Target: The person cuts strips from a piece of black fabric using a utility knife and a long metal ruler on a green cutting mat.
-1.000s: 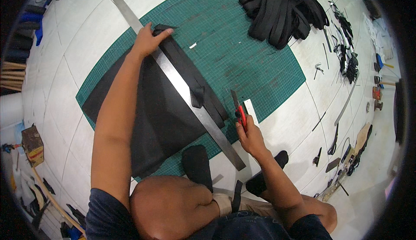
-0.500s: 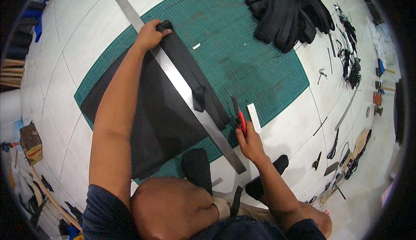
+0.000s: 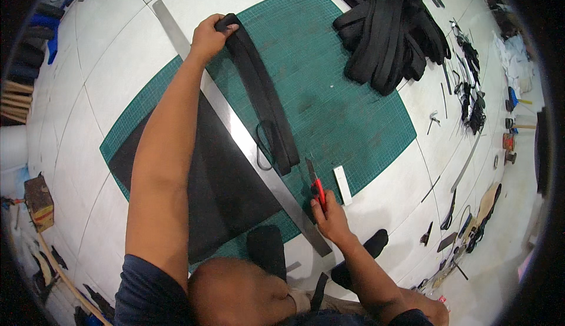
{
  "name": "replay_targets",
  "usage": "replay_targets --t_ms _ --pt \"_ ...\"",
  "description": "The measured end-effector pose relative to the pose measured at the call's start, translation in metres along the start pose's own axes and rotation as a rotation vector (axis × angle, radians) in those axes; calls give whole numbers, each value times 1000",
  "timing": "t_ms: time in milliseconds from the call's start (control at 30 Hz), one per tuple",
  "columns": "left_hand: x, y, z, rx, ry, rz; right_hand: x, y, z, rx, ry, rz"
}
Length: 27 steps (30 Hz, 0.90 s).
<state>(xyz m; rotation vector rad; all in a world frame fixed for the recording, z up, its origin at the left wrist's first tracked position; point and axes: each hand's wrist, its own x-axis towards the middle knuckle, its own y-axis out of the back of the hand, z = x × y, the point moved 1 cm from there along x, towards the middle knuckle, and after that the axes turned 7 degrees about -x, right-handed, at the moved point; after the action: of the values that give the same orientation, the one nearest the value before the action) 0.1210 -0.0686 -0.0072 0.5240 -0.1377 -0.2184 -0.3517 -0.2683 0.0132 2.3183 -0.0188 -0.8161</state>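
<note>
My left hand [image 3: 213, 36] grips the far end of a folded black fabric strip [image 3: 259, 85], which hangs over the green cutting mat [image 3: 306, 43]. A thin black loop [image 3: 265, 145] lies near the strip's lower end, over the ruler's edge. In my right hand [image 3: 332, 219] is a red utility knife [image 3: 319, 192], its blade pointing away from me. Between my hands a long steel ruler [image 3: 235, 127] lies slantwise along the edge of a large black fabric sheet [image 3: 218, 179]. A white rectangular bar [image 3: 342, 185] sits just right of the knife.
A heap of black strips [image 3: 382, 37] covers the mat's far right corner. Thin black offcuts [image 3: 469, 85] and assorted tools are scattered on the white tiled floor [image 3: 406, 208] to the right. A wooden block [image 3: 40, 202] stands at the left. My feet are beside the mat's near edge.
My left hand has lifted the strip and shifted it away from the ruler and sheet, baring mat between them. My right hand with the knife has come slightly nearer to me.
</note>
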Motion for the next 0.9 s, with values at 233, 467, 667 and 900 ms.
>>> replay_targets --t_ms 233,467,667,900 --pt "-10 -4 -13 146 -122 76 11 -9 -19 57 -19 -37" --pt "-68 14 -21 13 -35 49 24 -18 -31 126 50 96" --pt "-156 20 42 96 236 -475 39 -17 -34 178 69 193" --pt "-218 -21 61 387 196 -595 32 -12 -22 248 114 255"
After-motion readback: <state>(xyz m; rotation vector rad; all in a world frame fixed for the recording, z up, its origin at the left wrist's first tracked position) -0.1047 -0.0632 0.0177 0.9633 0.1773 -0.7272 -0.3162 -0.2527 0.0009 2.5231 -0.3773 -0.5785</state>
